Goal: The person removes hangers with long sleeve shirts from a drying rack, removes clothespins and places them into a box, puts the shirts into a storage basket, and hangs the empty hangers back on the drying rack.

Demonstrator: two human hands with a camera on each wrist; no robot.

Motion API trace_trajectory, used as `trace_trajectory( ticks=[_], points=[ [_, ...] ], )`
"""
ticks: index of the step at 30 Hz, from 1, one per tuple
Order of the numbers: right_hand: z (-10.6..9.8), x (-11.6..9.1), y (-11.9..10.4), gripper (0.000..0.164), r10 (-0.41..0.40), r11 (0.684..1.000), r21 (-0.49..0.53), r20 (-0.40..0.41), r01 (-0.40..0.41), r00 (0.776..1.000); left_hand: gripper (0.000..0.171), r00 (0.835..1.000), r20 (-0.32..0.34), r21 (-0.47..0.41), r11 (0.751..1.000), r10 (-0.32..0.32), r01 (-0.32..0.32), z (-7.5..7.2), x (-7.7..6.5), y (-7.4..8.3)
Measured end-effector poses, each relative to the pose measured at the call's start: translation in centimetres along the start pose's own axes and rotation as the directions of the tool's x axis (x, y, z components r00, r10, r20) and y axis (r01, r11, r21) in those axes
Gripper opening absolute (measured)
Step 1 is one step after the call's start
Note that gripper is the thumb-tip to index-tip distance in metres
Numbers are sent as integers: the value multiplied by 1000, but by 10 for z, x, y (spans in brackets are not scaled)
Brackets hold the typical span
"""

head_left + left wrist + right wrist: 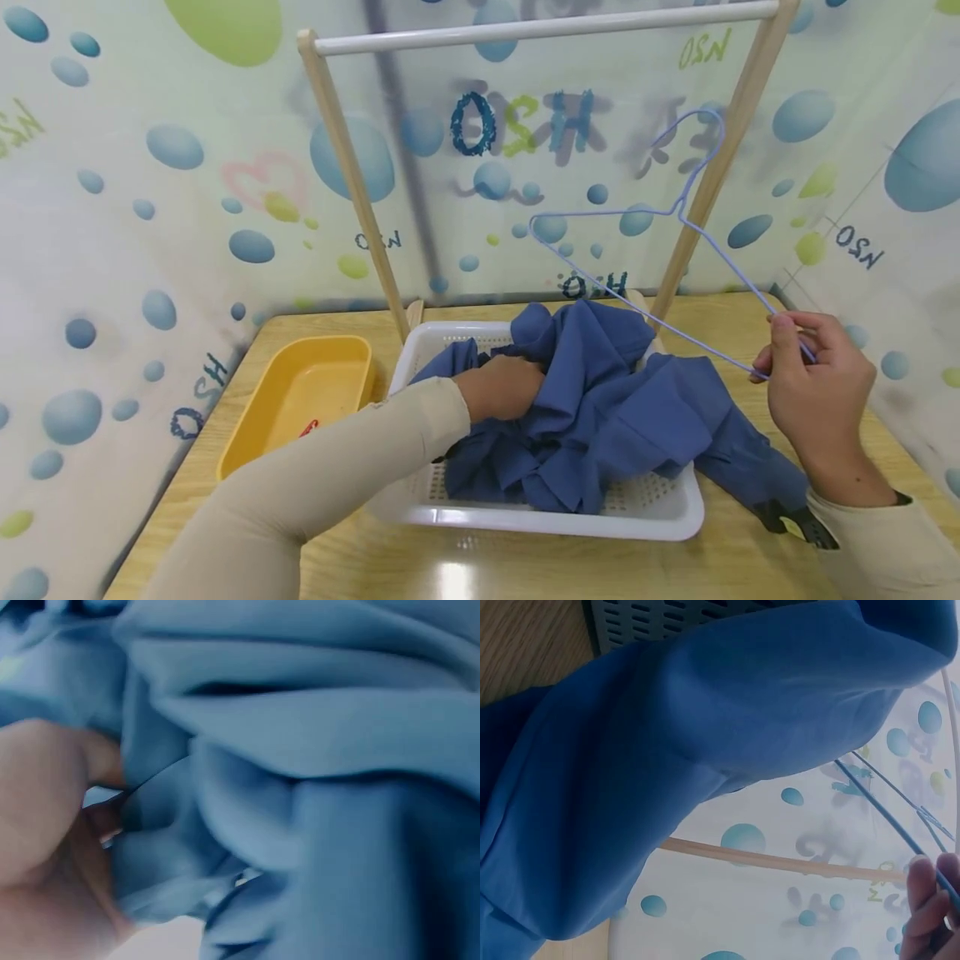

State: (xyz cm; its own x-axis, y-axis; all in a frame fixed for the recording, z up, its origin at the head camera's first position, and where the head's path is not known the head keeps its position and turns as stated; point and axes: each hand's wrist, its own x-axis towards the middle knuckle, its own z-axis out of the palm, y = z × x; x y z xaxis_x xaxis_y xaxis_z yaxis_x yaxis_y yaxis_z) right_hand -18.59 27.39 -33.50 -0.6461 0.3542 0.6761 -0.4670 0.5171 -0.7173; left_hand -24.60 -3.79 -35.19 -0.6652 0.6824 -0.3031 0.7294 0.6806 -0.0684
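A crumpled blue garment (600,417) is heaped in a white plastic basket (555,522). One long piece of it (750,467) hangs over the basket's right side, ending in a dark edge with a small yellow patch. My left hand (504,387) reaches into the heap and grips a fold; its fingertips are partly hidden by cloth, while in the left wrist view the thumb side (45,802) lies against the fabric. Held up at the right, a light-blue wire hanger (681,202) tilts, one corner gripped by my right hand (817,387). Cloth covers much of the right wrist view.
Behind the basket stands a rack with a white bar (547,28) and wooden legs (360,196). A yellow tray (307,392) with a small red thing in it sits left of the basket. The wooden table (360,567) meets a patterned wall (480,242) at the back.
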Motion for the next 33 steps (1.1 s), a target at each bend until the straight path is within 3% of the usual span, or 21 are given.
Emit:
trace_trajectory(
  ticks=[3,4,6,7,9,11,13,16,20,23,27,33],
  points=[
    [-2,1,0,13,0,1000,26,-7,0,1000,17,999,32,-105,994,-30,33,-15,0,-5],
    [-2,2,-1,13,-3,1000,26,-11,3,1000,17,999,20,-140,989,-45,47,-22,-1,-7],
    [-3,3,0,13,-9,1000,29,-22,9,1000,18,994,-66,-186,980,-83,69,-35,-1,-11],
    [-4,4,1,13,-13,999,33,-28,14,1000,17,985,-136,-204,976,-105,76,-41,-1,-11],
    [-5,5,3,12,-11,1000,20,-39,12,999,14,949,-274,-220,971,-155,95,-49,2,-11],
    [-6,6,5,12,-6,1000,10,-47,6,999,17,915,-347,-216,967,-206,135,-53,7,-8],
    [-6,6,6,12,3,1000,18,-51,-2,999,37,905,-339,-232,955,-257,184,-54,14,-5],
    [-7,7,5,11,21,1000,21,-54,-20,998,68,919,-224,-255,930,-325,266,-50,25,-2],
    [-6,9,1,11,48,999,12,-63,-47,997,84,929,-107,-271,910,-354,315,-44,37,-2],
    [-5,10,-3,11,49,999,9,-69,-48,996,80,937,-115,-230,926,-331,299,-39,42,-2],
    [-3,9,-5,8,41,999,15,-72,-40,997,61,931,-210,-162,950,-298,267,-34,45,-1],
    [-1,7,-2,8,59,998,3,-67,-59,996,31,876,-409,-70,966,-256,250,-30,46,-2]
  ],
)
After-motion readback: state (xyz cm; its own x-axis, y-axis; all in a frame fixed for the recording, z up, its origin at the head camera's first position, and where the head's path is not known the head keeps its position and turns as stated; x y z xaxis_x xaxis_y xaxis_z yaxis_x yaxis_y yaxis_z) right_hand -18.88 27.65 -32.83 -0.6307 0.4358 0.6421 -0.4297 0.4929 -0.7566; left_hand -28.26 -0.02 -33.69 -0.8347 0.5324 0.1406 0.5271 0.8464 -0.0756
